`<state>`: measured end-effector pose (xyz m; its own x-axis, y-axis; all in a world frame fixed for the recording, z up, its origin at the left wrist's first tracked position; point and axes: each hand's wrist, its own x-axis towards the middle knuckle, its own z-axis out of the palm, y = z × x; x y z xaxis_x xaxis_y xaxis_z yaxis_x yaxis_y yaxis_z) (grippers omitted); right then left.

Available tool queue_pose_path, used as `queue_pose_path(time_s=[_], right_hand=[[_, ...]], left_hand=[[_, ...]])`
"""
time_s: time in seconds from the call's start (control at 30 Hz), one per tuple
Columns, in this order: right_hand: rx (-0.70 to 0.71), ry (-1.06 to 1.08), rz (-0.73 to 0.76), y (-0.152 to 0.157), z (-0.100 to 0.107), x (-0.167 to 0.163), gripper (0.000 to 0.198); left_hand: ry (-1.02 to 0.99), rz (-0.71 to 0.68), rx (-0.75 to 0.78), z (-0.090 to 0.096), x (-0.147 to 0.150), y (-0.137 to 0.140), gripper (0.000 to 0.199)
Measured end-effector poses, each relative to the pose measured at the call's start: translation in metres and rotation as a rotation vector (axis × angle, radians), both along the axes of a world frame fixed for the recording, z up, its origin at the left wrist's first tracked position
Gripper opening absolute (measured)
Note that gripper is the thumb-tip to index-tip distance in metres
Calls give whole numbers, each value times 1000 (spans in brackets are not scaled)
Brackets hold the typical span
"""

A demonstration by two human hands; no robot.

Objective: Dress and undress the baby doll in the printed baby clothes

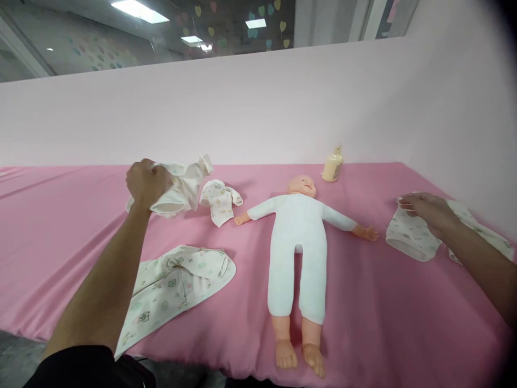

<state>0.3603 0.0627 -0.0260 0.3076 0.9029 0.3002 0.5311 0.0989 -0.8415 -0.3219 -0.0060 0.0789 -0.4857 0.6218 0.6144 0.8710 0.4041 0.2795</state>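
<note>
My left hand [147,183] is closed in a fist on a crumpled white baby garment [181,188], lifted over the left part of the pink sheet. At the right, my right hand [430,213] pinches the top edge of a small printed baby garment [416,237]. More printed cloth [480,229] shows behind that wrist; whether it is the same piece I cannot tell. Between my hands a baby doll [299,231] in a white body lies on its back, arms spread, feet towards me. A small printed baby shirt [221,202] lies near one doll hand.
Printed cloth [177,291] lies partly under my left forearm, reaching the near edge. A cream pump bottle [333,165] stands behind the doll's head. The pink sheet [242,323] covers the table, and a pale wall [258,108] with a window above closes the back.
</note>
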Motion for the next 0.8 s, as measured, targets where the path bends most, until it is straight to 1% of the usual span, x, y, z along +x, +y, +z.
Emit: queue_pose_path(time_s=[0.03, 0.07, 0.1, 0.13, 0.2, 0.27, 0.3, 0.37, 0.4, 0.5, 0.57, 0.63, 0.7, 0.73, 0.8], right_hand=[[-109, 76, -47, -5, 6, -10, 9], [-161, 111, -84, -10, 13, -20, 15], [-166, 107, -92, -15, 21, -32, 19], [-162, 72, -67, -21, 29, -45, 23], [-84, 1, -43, -35, 44, -73, 29], [-70, -78, 77, -51, 57, -104, 31], [-52, -98, 126, -59, 61, -120, 31], [19, -151, 248, -77, 68, -151, 33], [31, -172, 352, -87, 71, -165, 37], [67, -174, 615, -115, 79, -203, 55], [100, -146, 726, -129, 85, -223, 67], [129, -109, 784, -139, 91, -237, 70], [140, -70, 793, -144, 96, -246, 65], [142, -48, 783, -145, 97, -248, 58], [156, 2, 751, -144, 98, -248, 38]], left_hand=[[-31, 8, 66, 9, -2, -1, 28], [-75, -2, 136, 17, -3, -3, 26], [-127, -26, 217, 25, -2, -5, 25], [-186, -76, 297, 32, 1, -8, 24], [-280, -210, 446, 45, 17, -15, 23], [-312, -369, 538, 55, 43, -24, 21], [-320, -414, 591, 59, 59, -28, 21], [-365, -553, 595, 63, 94, -37, 20], [-411, -608, 581, 64, 111, -41, 20], [-532, -785, 504, 61, 157, -54, 18], [-606, -904, 423, 57, 182, -64, 17], [-658, -991, 326, 53, 202, -76, 17], [-699, -1046, 212, 49, 219, -88, 21], [-712, -1067, 154, 48, 226, -94, 23], [-719, -1101, 53, 48, 235, -103, 24]])
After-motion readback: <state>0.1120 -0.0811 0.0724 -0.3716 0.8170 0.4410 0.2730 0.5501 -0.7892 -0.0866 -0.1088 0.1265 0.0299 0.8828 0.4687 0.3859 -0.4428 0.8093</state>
